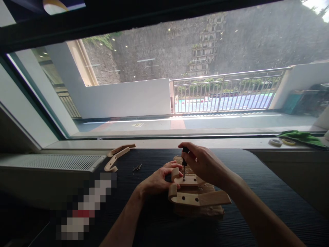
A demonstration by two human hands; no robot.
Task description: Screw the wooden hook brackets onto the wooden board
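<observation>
My right hand [199, 161] is closed round the black handle of a screwdriver [184, 168], which stands nearly upright. Its tip meets a hole in a curved wooden hook [190, 180] that lies on a rough brown board [218, 210]. My left hand [163, 176] grips the rounded end of that hook from the left, with some fingers hidden behind it. Nearer to me, a second wooden hook [189, 199] with two dark holes lies on the same board. The far end of the first hook is partly covered by my right hand.
Two more wooden hooks [117, 159] lie at the table's back left, with several screws [137, 167] beside them. A ribbed white vent [59, 162] borders the dark table [257, 195]. Tape rolls [275, 142] and a green cloth [303, 139] rest on the window sill.
</observation>
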